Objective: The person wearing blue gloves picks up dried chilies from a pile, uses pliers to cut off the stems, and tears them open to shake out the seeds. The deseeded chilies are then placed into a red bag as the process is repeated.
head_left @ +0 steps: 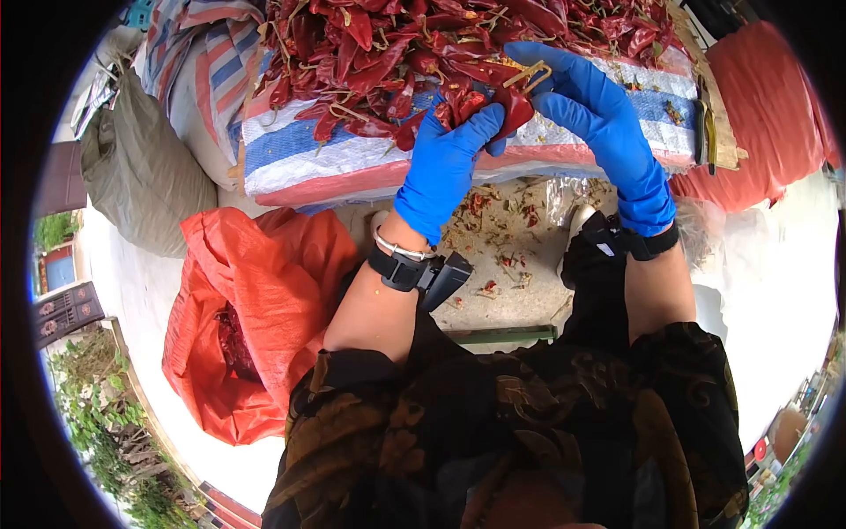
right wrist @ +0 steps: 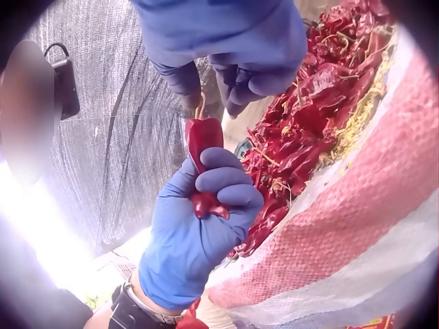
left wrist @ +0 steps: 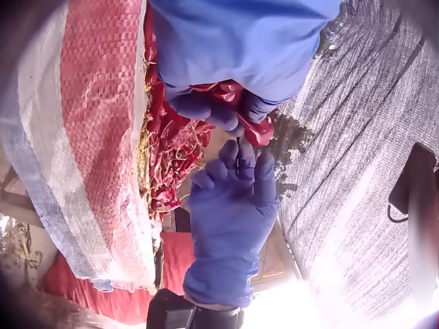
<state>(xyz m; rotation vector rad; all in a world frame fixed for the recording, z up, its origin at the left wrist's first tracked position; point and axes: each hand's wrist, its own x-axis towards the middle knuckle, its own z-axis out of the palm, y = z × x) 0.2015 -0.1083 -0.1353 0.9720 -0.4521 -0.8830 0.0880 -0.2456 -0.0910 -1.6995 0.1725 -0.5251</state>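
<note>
Both hands wear blue gloves. In the head view my left hand (head_left: 476,128) grips a dried red chilli (head_left: 513,110) just above the edge of a chilli pile (head_left: 379,44). My right hand (head_left: 539,88) pinches the chilli's yellowish stem (head_left: 529,78) between thumb and fingers. The right wrist view shows the left hand (right wrist: 206,199) curled round the chilli (right wrist: 204,137), with the right hand (right wrist: 212,86) above on the stem (right wrist: 199,106). From the left wrist view, the left hand (left wrist: 226,113) holds the chilli (left wrist: 257,130) and the right hand (left wrist: 236,161) reaches up to it.
The chillies lie heaped on a striped woven sack (head_left: 335,150). An orange bag (head_left: 256,300) with chillies inside stands open on the ground at my left, and a grey sack (head_left: 141,167) lies behind it. Chilli scraps (head_left: 502,238) litter the floor. A red-orange bag (head_left: 767,97) sits at the right.
</note>
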